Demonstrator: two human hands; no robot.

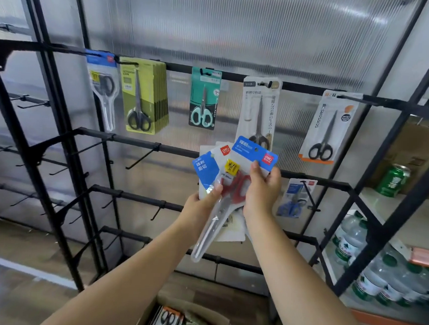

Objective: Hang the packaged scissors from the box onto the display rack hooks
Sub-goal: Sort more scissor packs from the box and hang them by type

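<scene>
Both of my hands hold a fanned bunch of blue-and-white scissor packs in front of the black wire rack (139,141). My right hand (262,190) grips the front pack with red-handled scissors (234,186) near its blue header. My left hand (201,204) pinches the packs behind it (205,168) at their left edge. Scissor packs hang on the top rail: a blue one (102,85), a yellow-green stack (143,95), a teal one (204,99), a white one (259,109) and another (328,126). A blue-handled pack (295,197) hangs lower right. The cardboard box (186,319) below holds more packs.
Bare black hooks (143,158) stick out from the lower rails and from the rack on the left (29,100). On the right, shelves hold a green can (393,180), several water bottles (367,267) and a brown carton (410,149).
</scene>
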